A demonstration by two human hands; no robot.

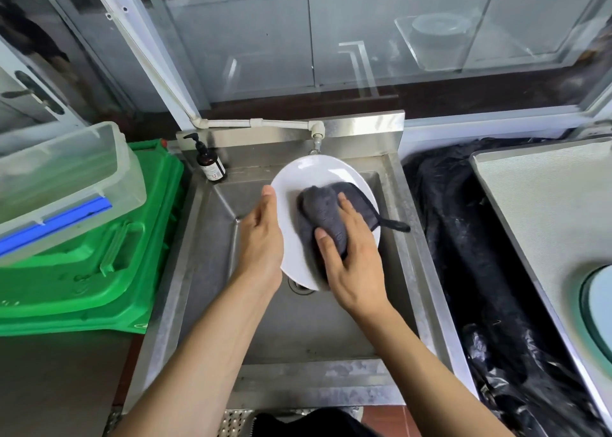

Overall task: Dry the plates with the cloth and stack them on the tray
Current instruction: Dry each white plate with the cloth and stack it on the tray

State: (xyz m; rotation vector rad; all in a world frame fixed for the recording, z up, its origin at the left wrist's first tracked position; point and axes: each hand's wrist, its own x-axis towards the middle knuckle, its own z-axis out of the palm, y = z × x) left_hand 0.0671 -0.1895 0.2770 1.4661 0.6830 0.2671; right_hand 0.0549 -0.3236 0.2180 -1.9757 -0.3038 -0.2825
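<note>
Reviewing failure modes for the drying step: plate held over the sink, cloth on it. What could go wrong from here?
1. The left hand steadies the white plate only at its rim while the right hand presses the grey cloth on it; a wet rim could slip, dropping the plate into the steel sink.
2. The plate's far edge sits close under the tap; a tilt might knock it.
3. The cloth's loose corner hangs off the plate and may snag.
</note>
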